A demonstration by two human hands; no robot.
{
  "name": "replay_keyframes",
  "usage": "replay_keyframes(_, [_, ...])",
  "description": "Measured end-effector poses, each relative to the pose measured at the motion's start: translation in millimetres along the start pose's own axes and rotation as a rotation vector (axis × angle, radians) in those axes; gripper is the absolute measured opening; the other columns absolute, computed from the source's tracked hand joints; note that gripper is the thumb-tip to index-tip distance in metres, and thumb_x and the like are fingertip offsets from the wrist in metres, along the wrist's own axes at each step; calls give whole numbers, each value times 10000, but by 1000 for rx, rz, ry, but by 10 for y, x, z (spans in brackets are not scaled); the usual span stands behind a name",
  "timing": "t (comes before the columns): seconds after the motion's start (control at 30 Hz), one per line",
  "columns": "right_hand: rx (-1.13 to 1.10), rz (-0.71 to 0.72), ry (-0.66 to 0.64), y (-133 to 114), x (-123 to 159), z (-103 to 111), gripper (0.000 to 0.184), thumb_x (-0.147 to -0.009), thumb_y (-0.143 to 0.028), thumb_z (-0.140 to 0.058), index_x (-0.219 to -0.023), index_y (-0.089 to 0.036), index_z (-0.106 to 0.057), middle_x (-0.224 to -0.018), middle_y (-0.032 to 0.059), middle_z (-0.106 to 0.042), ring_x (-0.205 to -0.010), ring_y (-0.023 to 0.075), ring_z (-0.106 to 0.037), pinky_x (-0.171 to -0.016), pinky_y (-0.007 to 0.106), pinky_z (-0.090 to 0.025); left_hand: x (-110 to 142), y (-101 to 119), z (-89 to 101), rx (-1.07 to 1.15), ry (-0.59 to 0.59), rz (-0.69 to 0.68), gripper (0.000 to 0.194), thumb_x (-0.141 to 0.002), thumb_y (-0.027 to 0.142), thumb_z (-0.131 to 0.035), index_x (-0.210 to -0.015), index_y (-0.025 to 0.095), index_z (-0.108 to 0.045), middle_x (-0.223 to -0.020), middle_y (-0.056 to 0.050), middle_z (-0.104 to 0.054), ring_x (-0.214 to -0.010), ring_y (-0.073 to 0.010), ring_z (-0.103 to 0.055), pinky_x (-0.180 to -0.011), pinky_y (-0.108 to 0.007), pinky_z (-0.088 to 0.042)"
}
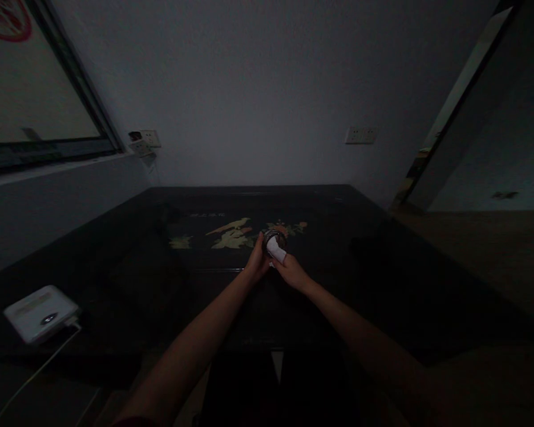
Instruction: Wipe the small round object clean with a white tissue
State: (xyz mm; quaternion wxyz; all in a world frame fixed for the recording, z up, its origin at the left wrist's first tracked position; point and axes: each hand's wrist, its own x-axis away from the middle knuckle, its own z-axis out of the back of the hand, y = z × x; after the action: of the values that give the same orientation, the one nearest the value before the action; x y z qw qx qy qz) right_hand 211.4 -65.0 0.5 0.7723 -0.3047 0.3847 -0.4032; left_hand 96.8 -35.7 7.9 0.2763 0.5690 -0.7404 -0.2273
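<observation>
The dark round vessel with a shiny rim [282, 237] was held above the glossy black tabletop [169, 296], near its middle, between the two bare hands. It was gripped from its left side by the left hand [258, 262], whose fingers were curled against the wall, one fingertip showing beside the rim; how the other fingers were set could not be told. A crumpled white piece of paper or cloth [276, 248] was held at the vessel's mouth by the right hand [292, 273], its near end pinched between thumb and fingers; the exact placing of those fingers was blurred and dim.

Beyond the hands, the tabletop was decorated with a pale bird-and-leaf design [232, 234] and a red-and-green floral design [293, 228], the latter partly covered by the vessel. At the left, a flat white plastic box with a dark oval mark [40, 311] was seen on the tabletop, with a thin white cable [35, 375] joined to it. Behind, the plain grey wall [249, 107] was fitted with a white double socket [361, 135] at the right.
</observation>
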Motion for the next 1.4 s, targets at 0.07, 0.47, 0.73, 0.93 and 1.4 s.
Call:
replay_keyframes(0.07, [108,9,-25,-41,17,14,378,-863,-144,-457,-1209,-122,-607,-1149,134,-683,-1074,228,-632,-965,372,-461,0,0,-3,16,-10,-10,500,-955,488,-366,-1014,102,-678,-1001,-117,-719,-1039,-203,-646,-1025,-321,-430])
replay_keyframes(0.47, [708,101,-137,-250,55,208,484,-854,-25,-392,-1292,-158,-551,-1331,127,-584,-1229,215,-533,-1029,362,-402,-44,-9,60,22,-79,21,466,-934,479,-432,-1057,100,-674,-1037,-127,-709,-1065,-223,-634,-1005,-331,-441])
replay_keyframes(0.73, [877,191,-47,-228,52,196,432,-905,-57,-359,-1282,-128,-557,-1329,162,-571,-1289,250,-465,-1129,487,-247,-4,4,-18,19,-72,36,467,-972,423,-361,-1000,90,-688,-996,-119,-720,-1001,-193,-657,-968,-290,-458])
replay_keyframes(0.93, [896,151,4,-229,66,145,417,-917,-75,-347,-1269,-138,-563,-1308,174,-583,-1263,270,-483,-1127,559,-205,19,10,-35,-24,-58,43,446,-957,434,-404,-1014,96,-689,-1004,-118,-722,-1029,-207,-652,-994,-310,-444])
replay_keyframes(1.4, [437,-47,-56,-220,68,177,504,-793,-28,-412,-1211,-221,-618,-1247,64,-652,-1149,211,-594,-949,299,-447,25,9,-14,-53,-83,24,467,-954,462,-389,-1026,112,-690,-967,-107,-719,-987,-214,-655,-995,-333,-434])
